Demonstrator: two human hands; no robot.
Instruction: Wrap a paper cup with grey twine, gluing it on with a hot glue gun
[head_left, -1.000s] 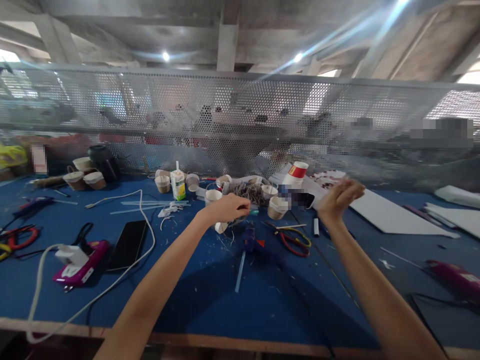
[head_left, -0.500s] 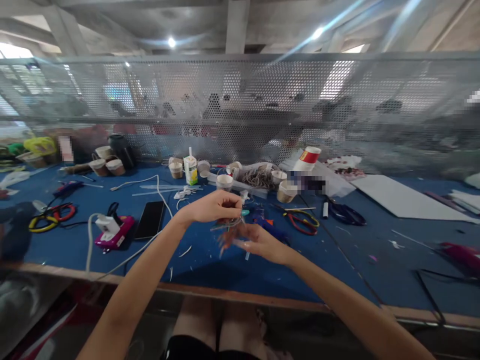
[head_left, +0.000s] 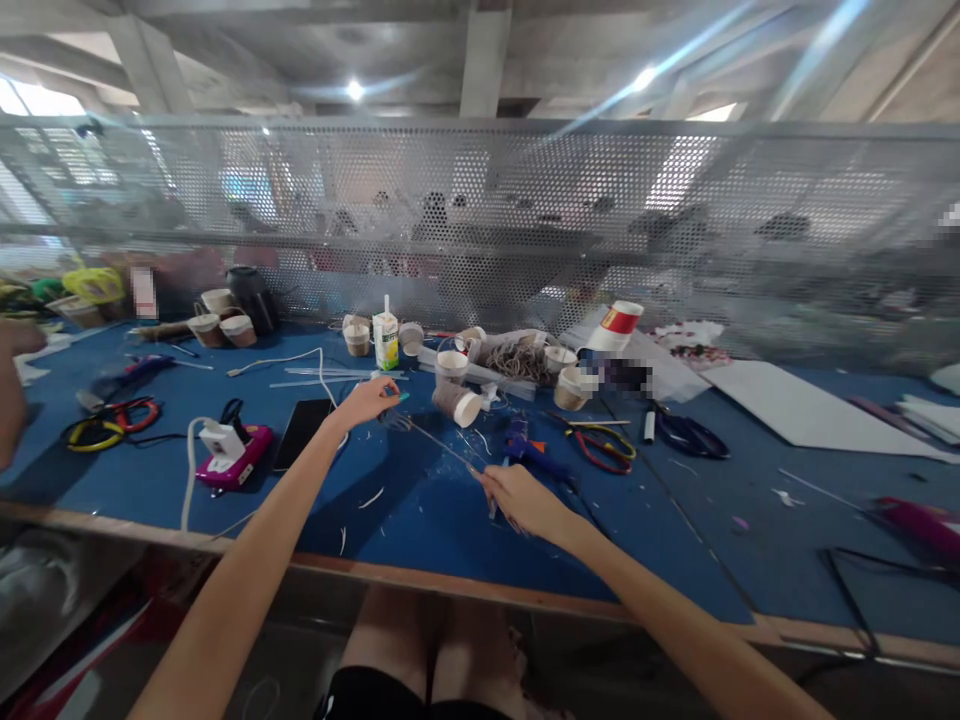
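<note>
My left hand (head_left: 369,401) is closed in a pinch on one end of a thin strand (head_left: 435,447), with a small teal bit at its fingertips. My right hand (head_left: 517,499) pinches the other end, lower and nearer to me, so the strand runs taut between them above the blue table (head_left: 420,520). A tipped paper cup (head_left: 457,404) lies just behind the strand. A blue glue gun (head_left: 525,447) rests right beside my right hand.
Phone (head_left: 301,431) and pink device with white plug (head_left: 225,455) lie at left. Paper cups (head_left: 450,364), a juice carton (head_left: 386,341), a pile of rubber bands (head_left: 517,360), pliers (head_left: 604,447), scissors (head_left: 686,435) and white boards (head_left: 806,405) stand further back. A perforated metal screen (head_left: 525,220) closes the far edge.
My hands have drawn apart: the left went left and away, the right stayed low, and the strand now stretches between them. The tipped cup has come into view.
</note>
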